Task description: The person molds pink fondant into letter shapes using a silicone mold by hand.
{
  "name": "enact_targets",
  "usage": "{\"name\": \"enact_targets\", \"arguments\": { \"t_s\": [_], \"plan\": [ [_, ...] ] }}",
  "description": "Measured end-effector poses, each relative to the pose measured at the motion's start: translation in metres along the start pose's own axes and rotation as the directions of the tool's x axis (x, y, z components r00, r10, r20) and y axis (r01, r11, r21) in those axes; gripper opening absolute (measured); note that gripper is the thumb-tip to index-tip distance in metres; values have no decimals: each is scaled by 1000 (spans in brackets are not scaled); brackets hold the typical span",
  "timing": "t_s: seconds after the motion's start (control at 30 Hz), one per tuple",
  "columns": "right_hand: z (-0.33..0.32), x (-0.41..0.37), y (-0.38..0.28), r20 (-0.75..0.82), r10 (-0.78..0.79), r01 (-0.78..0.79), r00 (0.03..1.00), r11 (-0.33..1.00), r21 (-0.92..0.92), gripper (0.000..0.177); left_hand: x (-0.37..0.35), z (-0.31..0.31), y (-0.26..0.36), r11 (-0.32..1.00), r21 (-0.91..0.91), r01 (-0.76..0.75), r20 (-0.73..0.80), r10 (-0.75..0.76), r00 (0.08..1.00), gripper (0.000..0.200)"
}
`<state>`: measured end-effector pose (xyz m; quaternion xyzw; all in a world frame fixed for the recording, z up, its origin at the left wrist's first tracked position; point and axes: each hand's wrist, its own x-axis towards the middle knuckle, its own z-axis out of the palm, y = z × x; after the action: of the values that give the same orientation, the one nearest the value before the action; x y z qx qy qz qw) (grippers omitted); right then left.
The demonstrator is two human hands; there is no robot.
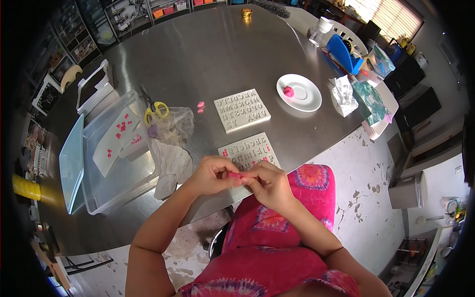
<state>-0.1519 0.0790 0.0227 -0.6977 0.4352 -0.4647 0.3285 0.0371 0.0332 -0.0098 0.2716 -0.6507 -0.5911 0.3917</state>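
Observation:
My left hand [213, 175] and my right hand [268, 183] meet above the table's front edge, both pinching a small piece of pink modelling dough [234, 174]. Just beyond them lies a lowercase letter mould [250, 148], partly hidden by my fingers, with several of its letters filled in pink. Farther back is an uppercase letter mould [242, 110], its visible letters unfilled. On a white saucer [309, 101] to the right rests a larger pink lump [288, 91]. Two small flattened pink pieces [200, 107] sit on the metal table left of the moulds.
To the left, a clear plastic box [94, 195] holds a white sheet [110, 153] bearing pink letters. Yellow-handled scissors [157, 112], a plastic bag [177, 126] and a white cloth [171, 166] lie beside it. Crumpled paper [343, 96] and a blue holder [344, 54] are at the right.

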Motion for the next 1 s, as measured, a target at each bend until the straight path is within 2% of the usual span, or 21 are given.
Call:
{"name": "enact_targets", "arguments": {
  "t_s": [0.13, 0.27, 0.33, 0.37, 0.43, 0.47, 0.53, 0.57, 0.67, 0.73, 0.87, 0.93, 1.0],
  "plan": [
    [3, 0, -1, -50, -69, 62, 996, 991, -122, 6, 2, 0, 5, 977, 209, -42, 15, 40, 999, 17],
    [7, 0, 1, -85, -113, 100, 990, 985, -138, 8, 3, -2, 6, 968, 223, -113, 38, 107, 994, 20],
    [10, 0, 5, -93, -206, 186, 974, 964, -188, 11, 2, -2, 11, 979, 197, -49, 74, 35, 997, 23],
    [10, -1, 6, -90, -209, 189, 974, 964, -188, 11, 1, -1, 14, 979, 197, -51, 70, 37, 997, 23],
    [8, -3, 9, -46, -224, 199, 973, 929, -312, 14, 2, 2, 18, 994, 80, 72, 45, -75, 996, 33],
    [7, -3, 10, -46, -227, 201, 973, 928, -313, 14, 0, -2, 13, 994, 80, 69, 44, -72, 996, 33],
    [5, -3, 11, -85, -224, 188, 971, 932, -310, 20, -1, -13, 3, 988, -33, 151, 129, -146, 981, 28],
    [3, -2, 11, -83, -225, 190, 971, 932, -310, 20, -3, -11, -1, 988, -34, 150, 127, -145, 981, 28],
    [-1, 2, 8, -149, -194, 152, 970, 956, -253, 20, -2, 4, 8, 984, -139, 107, 64, -99, 993, 18],
    [-3, 3, 6, -134, -134, 114, 982, 982, -150, 17, -1, 9, 6, 947, -299, 120, -28, -135, 990, 8],
    [-1, 2, 6, -105, -63, 54, 992, 994, -95, 15, 3, 10, 10, 948, -313, 52, -112, -91, 990, 9],
    [-1, 3, 8, -75, -93, 84, 993, 989, -119, 15, 1, 4, -1, 986, -166, 20, -47, -28, 999, 14],
    [-1, 4, 8, -77, -73, 65, 994, 993, -96, 15, 0, -1, -7, 986, -169, 16, -23, -20, 1000, 17]
  ]
}}
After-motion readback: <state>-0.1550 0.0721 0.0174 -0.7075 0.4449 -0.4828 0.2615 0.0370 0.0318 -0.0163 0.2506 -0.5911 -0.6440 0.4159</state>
